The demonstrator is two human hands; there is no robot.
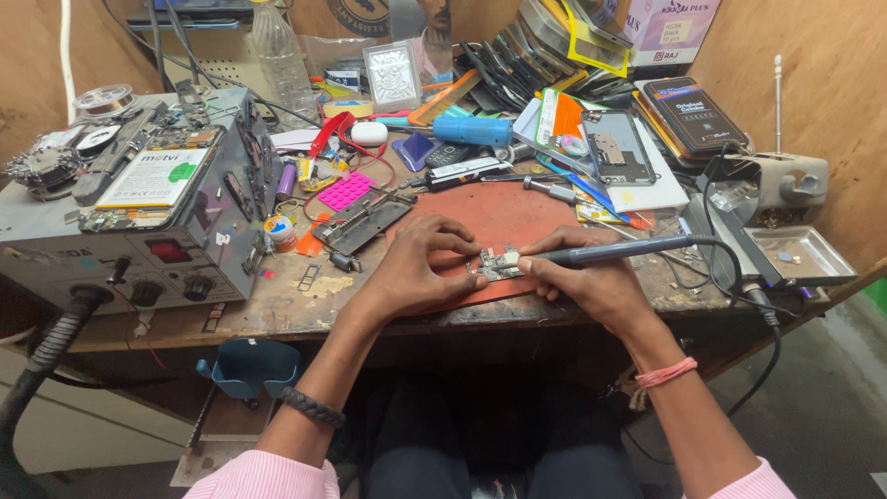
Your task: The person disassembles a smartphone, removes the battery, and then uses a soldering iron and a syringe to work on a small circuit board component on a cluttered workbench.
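A small circuit board (499, 264) is pinned flat on the red mat (517, 217), under the left hand (416, 268), whose fingers (462, 251) are pressed onto its edge. A soldering iron (610, 249) is pinched pen-like in the right hand (591, 282), tip at the board. Beyond the fingers, tools and phone parts are strewn over the desk (277, 305).

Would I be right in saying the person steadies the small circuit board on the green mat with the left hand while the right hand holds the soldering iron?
Not quite: the head view shows the mat is reddish-brown, not green. The left hand does steady the small circuit board while the right hand holds the soldering iron.
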